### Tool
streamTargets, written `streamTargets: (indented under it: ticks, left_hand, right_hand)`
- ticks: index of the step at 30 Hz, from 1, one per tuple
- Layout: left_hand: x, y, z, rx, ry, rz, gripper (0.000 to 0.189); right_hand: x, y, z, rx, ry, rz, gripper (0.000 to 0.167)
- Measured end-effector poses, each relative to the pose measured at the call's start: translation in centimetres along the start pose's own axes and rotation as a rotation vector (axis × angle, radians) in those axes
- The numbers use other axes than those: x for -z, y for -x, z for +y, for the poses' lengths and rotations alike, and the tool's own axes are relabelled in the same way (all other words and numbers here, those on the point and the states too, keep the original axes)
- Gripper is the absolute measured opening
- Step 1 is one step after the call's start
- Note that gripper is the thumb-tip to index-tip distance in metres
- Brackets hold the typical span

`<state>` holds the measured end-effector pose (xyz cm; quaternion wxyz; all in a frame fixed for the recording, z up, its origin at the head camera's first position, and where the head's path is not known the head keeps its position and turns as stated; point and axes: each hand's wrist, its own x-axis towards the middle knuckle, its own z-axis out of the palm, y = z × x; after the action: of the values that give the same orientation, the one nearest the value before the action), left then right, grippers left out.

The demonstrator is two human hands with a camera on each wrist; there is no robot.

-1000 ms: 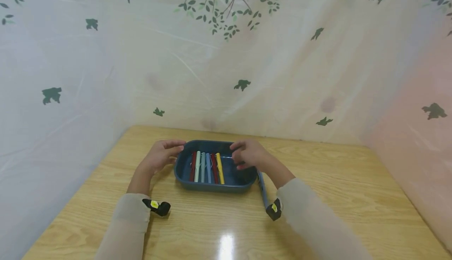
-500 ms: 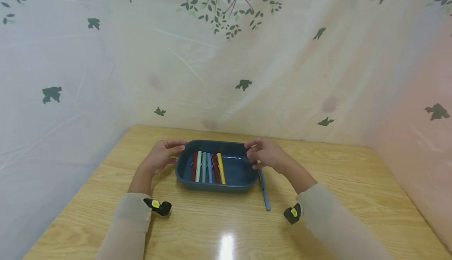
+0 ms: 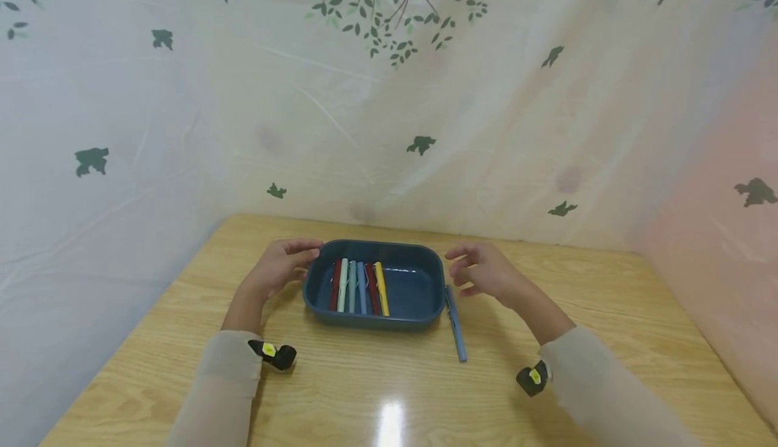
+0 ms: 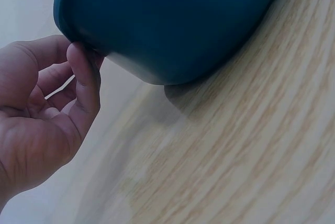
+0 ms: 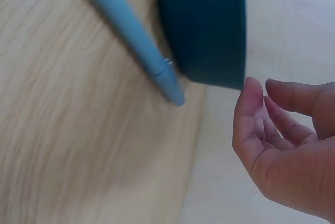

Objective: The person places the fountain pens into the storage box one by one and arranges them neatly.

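A dark blue rectangular tray [image 3: 377,323] with rounded corners stands on the table. Pens lie side by side in its left half: a dark red pen [image 3: 335,285], a pale green pen [image 3: 343,286], a teal pen [image 3: 352,287], a blue pen [image 3: 362,289], a second dark red pen [image 3: 372,290] and a yellow pen [image 3: 381,290]. At the tray's left end my left hand [image 3: 278,268] touches the rim with loosely bent fingers. My right hand [image 3: 485,271] hovers off the right end, holding nothing. Below it another blue pen [image 3: 456,324] lies on the table, cap end near the tray.
The wooden table [image 3: 340,393] reaches back to a pale curtain [image 3: 340,129] printed with leaves and birds. Curtain also hangs on the left and right sides. Black wrist cameras are strapped to both sleeves.
My right hand has moved rightward from over the tray's right half to outside its right end. The pen on the table shows fully now. My left hand has stayed at the rim.
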<state>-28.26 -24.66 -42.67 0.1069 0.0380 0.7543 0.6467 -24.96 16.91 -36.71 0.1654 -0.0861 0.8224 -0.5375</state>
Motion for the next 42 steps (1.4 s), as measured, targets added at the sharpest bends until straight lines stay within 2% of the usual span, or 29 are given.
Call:
streamTargets:
  ticks: [6,13,23,34,42]
  left_hand:
    - [0.0,-0.1,-0.1,0.001,0.001,0.003,0.041]
    - [0.0,0.0,0.0,-0.003,0.003,0.004,0.041]
    - [-0.1,0.0,0.0,-0.009,0.016,0.007,0.04]
    - [-0.1,0.0,0.0,-0.004,0.016,0.009,0.04]
    - [-0.2,0.2,0.1,-0.003,0.023,0.009,0.04]
  right_hand:
    - [0.1,0.6,1.2,-0.03,0.044,-0.022,0.044]
    - [-0.7,1.3,2.8,-0.061,0.08,-0.048,0.05]
    - [-2.1,2.2,4.2,-0.136,0.105,-0.021,0.049]
    - [-3.6,3.4,4.3,-0.08,0.178,0.06,0.049]
    - [-3.9,3.3,4.4,-0.072,0.213,0.084,0.046]
